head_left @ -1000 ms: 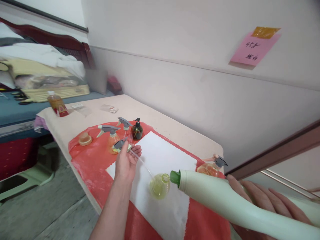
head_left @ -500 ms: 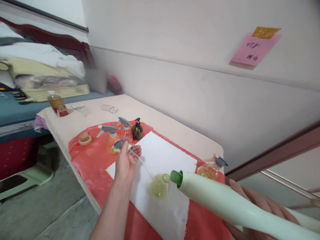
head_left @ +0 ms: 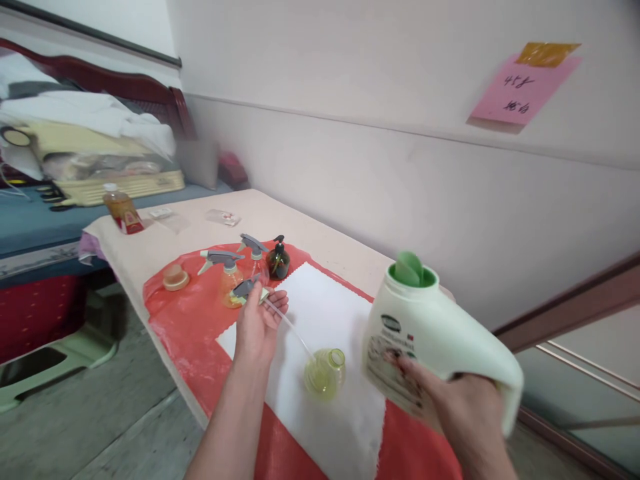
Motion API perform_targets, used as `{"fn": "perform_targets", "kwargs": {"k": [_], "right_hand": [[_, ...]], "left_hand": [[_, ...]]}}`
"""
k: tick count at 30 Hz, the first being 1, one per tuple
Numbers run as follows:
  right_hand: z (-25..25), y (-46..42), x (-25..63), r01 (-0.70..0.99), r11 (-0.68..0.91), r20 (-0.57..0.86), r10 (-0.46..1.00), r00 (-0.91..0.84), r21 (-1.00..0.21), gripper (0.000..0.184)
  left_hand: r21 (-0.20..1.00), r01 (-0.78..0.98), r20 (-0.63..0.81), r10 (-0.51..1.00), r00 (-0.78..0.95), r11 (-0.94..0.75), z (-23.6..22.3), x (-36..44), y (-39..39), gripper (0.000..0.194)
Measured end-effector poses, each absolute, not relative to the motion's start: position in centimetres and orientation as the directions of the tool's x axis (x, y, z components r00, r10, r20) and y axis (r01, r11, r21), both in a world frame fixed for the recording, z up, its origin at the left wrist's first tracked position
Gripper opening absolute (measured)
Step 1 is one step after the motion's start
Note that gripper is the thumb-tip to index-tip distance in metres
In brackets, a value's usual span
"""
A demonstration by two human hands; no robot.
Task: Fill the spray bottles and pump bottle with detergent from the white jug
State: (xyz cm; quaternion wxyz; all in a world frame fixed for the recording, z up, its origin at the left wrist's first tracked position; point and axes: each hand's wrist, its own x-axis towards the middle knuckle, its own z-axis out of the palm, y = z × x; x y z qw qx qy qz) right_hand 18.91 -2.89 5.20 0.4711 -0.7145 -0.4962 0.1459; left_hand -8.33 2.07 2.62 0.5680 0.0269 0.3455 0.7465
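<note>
- Pale-green jug [head_left: 450,327] swung from tipped to mouth-up since the earlier frame; now right of yellow-green bottle [head_left: 323,385], apart.
- Table [head_left: 280,208]: red sheet [head_left: 193,353], white cloth [head_left: 320,307] over it, bottle on cloth.
- Room: bed [head_left: 30,227] far left, pale wall [head_left: 325,113] behind, pink note [head_left: 525,93] on it, right.
- Right hand [head_left: 465,400]: wrapped round jug.
- Left hand [head_left: 257,327]: half curled, palm up, holding gray sprayer head [head_left: 244,287]; tube [head_left: 290,324] slants to bottle, contact unclear.
</note>
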Motion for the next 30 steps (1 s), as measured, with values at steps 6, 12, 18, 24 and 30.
{"fn": "perform_targets", "kwargs": {"k": [6,12,18,24,30], "right_hand": [[0.8,4.4,13.3,0.113,0.069,0.107,0.920,0.376,-0.991,0.069],[-3.3,4.5,12.9,0.229,0.062,0.131,0.946,0.297,-0.971,0.069],[-7.0,-4.1,14.1,0.343,0.125,0.171,0.979,0.109,-0.931,0.071],[-9.9,-5.3,12.8,0.392,0.159,0.105,0.982,-0.156,-0.906,0.090],[-8.7,-4.3,13.2,0.399,0.154,0.096,0.982,-0.161,-0.904,0.079]], "left_hand": [[0.554,-0.823,-0.355,0.859,-0.368,-0.124,2.8,-8.4,2.2,0.022],[0.562,-0.819,-0.354,0.860,-0.367,-0.118,3.1,-8.3,2.2,0.024],[0.562,-0.821,-0.350,0.869,-0.349,-0.104,2.9,-7.5,2.2,0.025],[0.557,-0.806,-0.227,0.897,-0.379,-0.200,3.2,-5.8,1.7,0.027],[0.743,-0.578,0.034,0.881,-0.471,-0.338,3.4,-4.1,1.2,0.024]]}}
